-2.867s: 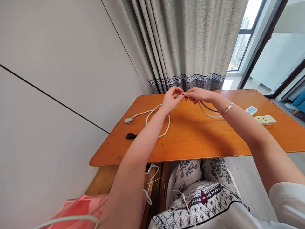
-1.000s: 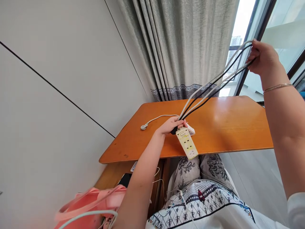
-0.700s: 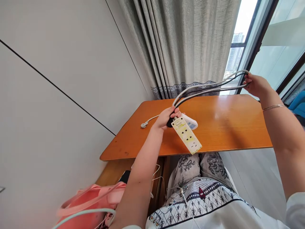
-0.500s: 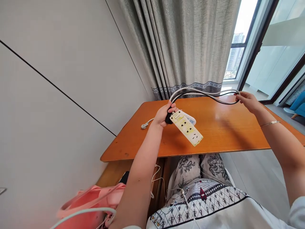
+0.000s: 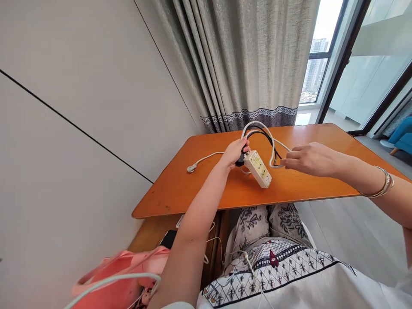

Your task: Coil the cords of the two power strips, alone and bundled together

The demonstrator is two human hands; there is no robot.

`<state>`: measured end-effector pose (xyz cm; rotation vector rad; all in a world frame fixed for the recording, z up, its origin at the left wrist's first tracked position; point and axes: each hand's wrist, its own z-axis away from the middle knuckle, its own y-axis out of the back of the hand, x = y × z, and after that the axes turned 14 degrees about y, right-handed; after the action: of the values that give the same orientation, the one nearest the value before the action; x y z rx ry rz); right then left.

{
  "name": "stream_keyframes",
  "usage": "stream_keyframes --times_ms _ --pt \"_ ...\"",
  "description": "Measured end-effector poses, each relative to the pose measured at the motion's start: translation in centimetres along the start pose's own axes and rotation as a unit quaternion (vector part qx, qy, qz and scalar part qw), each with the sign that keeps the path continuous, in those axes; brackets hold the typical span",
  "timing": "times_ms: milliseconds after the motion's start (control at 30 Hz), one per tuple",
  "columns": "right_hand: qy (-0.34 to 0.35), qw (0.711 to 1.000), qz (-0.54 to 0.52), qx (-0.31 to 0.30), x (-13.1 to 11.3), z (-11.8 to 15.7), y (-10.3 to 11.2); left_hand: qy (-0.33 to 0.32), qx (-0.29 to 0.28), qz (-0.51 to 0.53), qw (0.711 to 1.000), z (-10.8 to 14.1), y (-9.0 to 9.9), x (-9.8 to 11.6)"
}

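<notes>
My left hand (image 5: 237, 152) is closed around a bundle of white and black cables, with a black plug (image 5: 240, 160) showing below the fingers. From that grip hangs a yellowed white power strip (image 5: 259, 168), tilted, its socket face turned up and to the right. The cables (image 5: 264, 128) arch up from the left hand and bend down to the right. At the right end of this loop, my right hand (image 5: 309, 159) has its fingers pinched on the cables. A white plug (image 5: 191, 168) on a white cord lies on the tabletop, left of the left hand.
The orange-brown wooden table (image 5: 309, 184) has its front edge by my lap. A grey curtain (image 5: 254, 60) hangs behind it and a white wall (image 5: 80, 137) stands on the left. A pink bag (image 5: 122, 274) and a dark phone-like object (image 5: 168, 238) sit lower left.
My right hand has come leftward and lower, folding the stretched cables into a tighter loop. The power strip has turned in the left hand, and the second white strip behind it no longer shows.
</notes>
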<state>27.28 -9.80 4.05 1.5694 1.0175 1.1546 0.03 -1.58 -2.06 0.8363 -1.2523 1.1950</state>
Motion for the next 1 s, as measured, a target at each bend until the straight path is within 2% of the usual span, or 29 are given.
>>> stream_keyframes --times_ms 133,233,333,433,533,667,800,867,933,1000 --pt "0.063 0.989 -0.124 0.041 -0.9 -4.0 2.0 -0.02 -0.057 -0.074 0.995 1.1 -2.5 -0.1" --pt "0.026 0.967 -0.234 0.101 0.5 -6.2 2.1 -0.007 -0.109 -0.07 0.992 2.0 -3.8 -0.3" --pt "-0.069 0.917 -0.339 0.198 2.6 -7.5 1.6 0.008 -0.18 -0.019 0.983 2.6 -4.1 -0.7" --pt "-0.166 0.837 -0.421 0.309 4.0 -7.9 0.8 -0.03 -0.209 -0.002 0.977 2.9 -3.8 -1.1" --pt "-0.222 0.771 -0.462 0.378 4.2 -8.2 -0.3 -0.092 -0.186 -0.038 0.977 2.9 -3.6 -1.4" --pt "-0.262 0.735 -0.449 0.435 3.2 -9.1 -1.5 -0.106 -0.123 -0.119 0.98 2.8 -4.5 -1.3" --pt "-0.312 0.685 -0.472 0.459 2.5 -10.1 -2.1 -0.097 -0.058 -0.131 0.985 3.2 -6.2 -1.2" --pt "-0.315 0.661 -0.495 0.467 2.5 -10.2 -2.2 -0.091 -0.023 -0.132 0.987 3.3 -6.8 -1.3" --pt "-0.302 0.661 -0.51 0.46 3.0 -10.0 -2.3 -0.082 -0.003 -0.133 0.988 3.3 -7.1 -1.4" --pt "-0.291 0.695 -0.499 0.428 3.7 -9.4 -2.5 -0.069 0.003 -0.14 0.988 3.2 -7.0 -1.3"
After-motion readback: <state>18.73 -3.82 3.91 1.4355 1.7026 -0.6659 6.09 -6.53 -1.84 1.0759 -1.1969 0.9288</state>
